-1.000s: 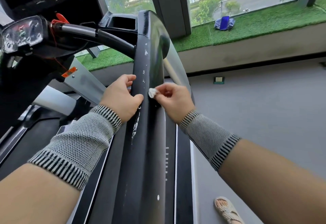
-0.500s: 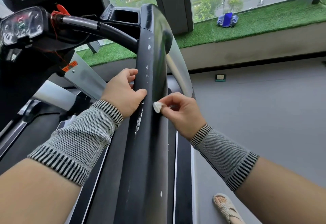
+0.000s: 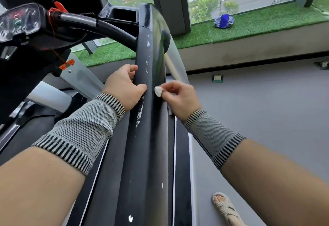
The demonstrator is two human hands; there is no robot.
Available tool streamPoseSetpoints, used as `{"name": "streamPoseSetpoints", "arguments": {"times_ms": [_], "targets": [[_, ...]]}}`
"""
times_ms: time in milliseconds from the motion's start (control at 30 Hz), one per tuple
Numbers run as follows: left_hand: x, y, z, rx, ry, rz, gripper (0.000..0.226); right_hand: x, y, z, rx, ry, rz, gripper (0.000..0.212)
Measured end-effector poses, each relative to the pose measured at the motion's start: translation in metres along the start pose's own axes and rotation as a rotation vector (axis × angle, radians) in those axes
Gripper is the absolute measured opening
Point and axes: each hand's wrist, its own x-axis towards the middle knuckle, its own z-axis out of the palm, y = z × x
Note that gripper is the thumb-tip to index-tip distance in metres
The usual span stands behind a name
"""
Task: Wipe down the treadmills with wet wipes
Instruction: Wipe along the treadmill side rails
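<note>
A black treadmill handrail runs up the middle of the head view, its paint chipped white in spots. My left hand grips the rail from its left side, thumb on top. My right hand pinches a small balled-up white wet wipe and presses it against the rail's right face, level with my left thumb. Both wrists wear grey knitted cuffs with striped edges.
The treadmill console with a red safety clip sits upper left, the belt deck below it. A phone on a blue pouch lies on the green turf ledge. My sandalled foot stands on the grey floor at right.
My right hand slid the wipe down the rail's right side and back up slightly. My left hand kept its grip. The camera shifted a little.
</note>
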Motion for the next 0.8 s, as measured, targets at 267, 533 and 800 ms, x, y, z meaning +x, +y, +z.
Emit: {"name": "streamPoseSetpoints", "arguments": {"times_ms": [267, 533, 800], "targets": [[-0.002, 0.002, -0.001, -0.038, -0.018, -0.017, 0.064, -0.023, 0.006, -0.005, 0.007, -0.064, -0.045, 0.031], [-0.002, 0.004, -0.002, 0.056, 0.02, -0.01, 0.058, -0.013, 0.02, -0.005, 0.142, -0.07, 0.006, 0.032], [-0.005, 0.007, 0.001, 0.023, 0.027, -0.023, 0.056, 0.018, 0.034, -0.005, 0.136, 0.01, 0.151, 0.027]]}}
